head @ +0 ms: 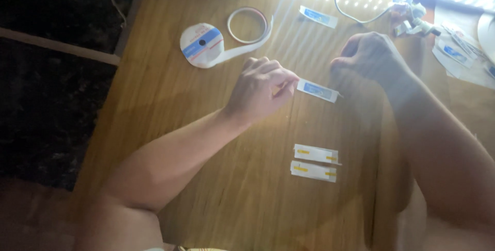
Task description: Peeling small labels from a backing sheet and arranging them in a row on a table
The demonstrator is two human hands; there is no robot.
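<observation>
My left hand (260, 88) pinches the left end of a small white packet with a blue label (318, 90), holding it just above the wooden table (170, 106). My right hand (368, 55) is closed in a loose fist right of the packet's other end; whether it touches the packet or holds something thin is unclear. Two more white packets with yellow marks (315, 163) lie side by side on the table nearer to me, below the hands.
A white tape roll with a blue and red label (201, 44) and a loose tape ring (248, 25) lie at the back left. Another blue-labelled packet (318, 17), a white cable (340, 3), crumpled wrappers (412, 16) and more packets (456, 52) sit at the back right.
</observation>
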